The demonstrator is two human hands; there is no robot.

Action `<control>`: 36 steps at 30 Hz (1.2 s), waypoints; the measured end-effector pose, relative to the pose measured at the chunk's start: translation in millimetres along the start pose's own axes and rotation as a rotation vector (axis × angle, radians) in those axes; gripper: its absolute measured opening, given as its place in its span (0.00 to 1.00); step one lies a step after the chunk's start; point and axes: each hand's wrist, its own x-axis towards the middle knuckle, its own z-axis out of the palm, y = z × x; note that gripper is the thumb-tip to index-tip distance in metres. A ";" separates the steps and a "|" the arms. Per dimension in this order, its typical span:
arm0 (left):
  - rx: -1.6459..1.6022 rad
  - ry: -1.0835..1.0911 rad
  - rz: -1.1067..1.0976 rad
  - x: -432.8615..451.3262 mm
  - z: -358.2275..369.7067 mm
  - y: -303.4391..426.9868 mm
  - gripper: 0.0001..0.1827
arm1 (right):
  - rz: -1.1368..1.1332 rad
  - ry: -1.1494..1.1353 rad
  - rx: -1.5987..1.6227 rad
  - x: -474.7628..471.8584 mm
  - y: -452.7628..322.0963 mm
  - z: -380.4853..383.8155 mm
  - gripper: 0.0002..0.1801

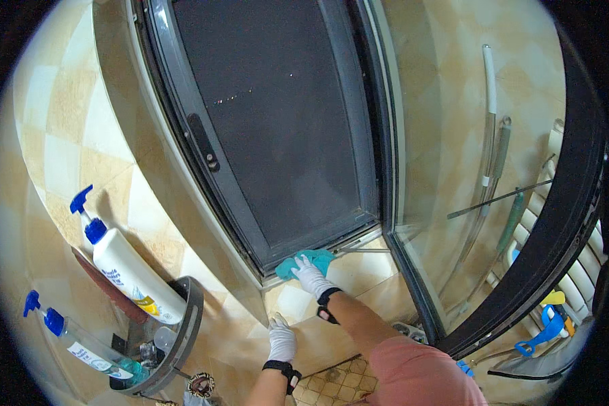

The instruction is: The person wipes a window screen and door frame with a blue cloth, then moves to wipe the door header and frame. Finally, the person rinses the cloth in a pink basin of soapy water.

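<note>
My right hand [312,278], in a white glove with a black wrist strap, presses a crumpled teal cloth [320,258] against the bottom of a dark metal window frame [317,240]. The cloth lies along the lower track, where the frame meets the tiled sill [358,269]. Lower and to the left, my left hand [282,340] is gloved and strapped the same way. It rests at the front edge of the sill near the wall corner and holds nothing that I can see. A thin metal stay [363,250] lies to the right of the cloth.
An opened glass sash [418,152] swings inward on the right. On the left, a grey corner shelf [195,309] holds a white pump bottle [137,276] and a clear pump bottle [89,350]. Brushes and a blue-handled tool [545,330] hang at right. Patterned floor tiles [337,383] show below.
</note>
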 end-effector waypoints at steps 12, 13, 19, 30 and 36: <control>-0.108 0.174 -0.073 -8.6 8.2 -0.2 0.28 | -0.041 -0.027 0.073 -58.8 -21.3 -14.2 0.17; -0.118 0.149 -0.064 -6.9 9.4 0.7 0.29 | -0.165 -0.077 0.078 -66.4 -32.7 -14.2 0.16; 0.004 -0.059 -0.033 17.0 18.4 4.2 0.41 | -0.390 -0.194 0.073 -52.8 -88.5 -13.2 0.19; -0.011 0.016 -0.032 -6.0 0.0 0.1 0.31 | -0.134 -0.083 -0.061 -13.5 -97.8 -2.1 0.14; 0.000 0.058 -0.026 -0.1 6.6 -1.6 0.37 | 0.224 -0.068 0.073 -76.9 -13.8 -60.4 0.18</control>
